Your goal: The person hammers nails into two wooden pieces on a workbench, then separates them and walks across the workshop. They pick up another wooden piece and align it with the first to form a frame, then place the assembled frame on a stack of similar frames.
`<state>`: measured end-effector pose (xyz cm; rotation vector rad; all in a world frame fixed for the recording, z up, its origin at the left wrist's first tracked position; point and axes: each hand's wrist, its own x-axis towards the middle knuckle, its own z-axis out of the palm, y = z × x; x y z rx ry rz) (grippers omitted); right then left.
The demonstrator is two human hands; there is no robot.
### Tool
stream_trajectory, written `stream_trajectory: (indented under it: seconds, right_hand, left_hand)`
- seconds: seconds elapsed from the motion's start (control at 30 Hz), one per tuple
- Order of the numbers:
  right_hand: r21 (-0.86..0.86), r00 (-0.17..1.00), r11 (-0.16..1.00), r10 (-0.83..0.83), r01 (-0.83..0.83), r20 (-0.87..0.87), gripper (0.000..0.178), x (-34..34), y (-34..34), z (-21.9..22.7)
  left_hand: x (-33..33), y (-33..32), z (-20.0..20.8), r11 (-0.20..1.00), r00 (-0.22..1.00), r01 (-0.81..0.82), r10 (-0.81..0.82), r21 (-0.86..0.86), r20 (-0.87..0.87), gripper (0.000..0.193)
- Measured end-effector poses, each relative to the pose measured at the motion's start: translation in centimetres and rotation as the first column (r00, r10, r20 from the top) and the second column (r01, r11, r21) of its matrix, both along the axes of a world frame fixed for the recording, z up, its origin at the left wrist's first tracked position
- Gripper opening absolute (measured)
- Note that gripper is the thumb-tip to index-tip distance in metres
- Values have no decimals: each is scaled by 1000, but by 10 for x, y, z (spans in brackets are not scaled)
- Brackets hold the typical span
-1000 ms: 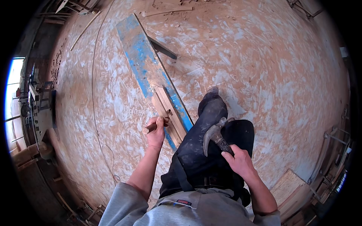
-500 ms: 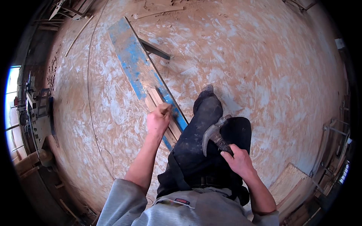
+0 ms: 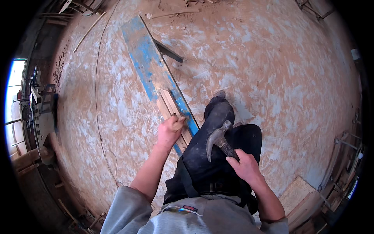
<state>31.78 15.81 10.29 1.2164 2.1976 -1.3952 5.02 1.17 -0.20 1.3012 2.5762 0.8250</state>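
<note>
Head camera shows nearest the right hand [image 3: 245, 165], gripping a worn claw hammer with dark handle [image 3: 218, 139] above the dark trousers [image 3: 200, 158], apart from the wood. Farther forward, the left hand [image 3: 170, 129] is curled closed over pale brown wooden strips [image 3: 166, 100]; what it may hold, I cannot tell. They lie lengthwise on a long, blue-painted wooden bench [image 3: 143, 58]. One small dark notch [image 3: 174, 114] shows beside the fingers, so I judge some shaping is done; how much is left remains unclear. Beyond spreads the pale-stained brown floor [image 3: 272, 70].
</note>
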Motion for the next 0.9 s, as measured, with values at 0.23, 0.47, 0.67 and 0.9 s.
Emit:
stream_trajectory:
  seconds: [0.23,0.47,0.67,0.9]
  right_hand:
    - [38,999,999,-27,28,-30,36,17,-4,-2]
    - [-6,999,999,-42,42,-4,36,13,-3,-6]
    - [5,1000,1000,7,-7,11,38,-1,2,5]
    - [-22,997,999,-47,48,63,37,13,18,3]
  left_hand:
    - [-16,11,-1,893,757,-444,333,68,563,17]
    - [-5,-19,2,799,533,-591,280,114,798,25]
    - [-9,1,1,980,904,-171,114,105,413,19]
    - [-26,28,36,921,870,-344,386,-183,306,16]
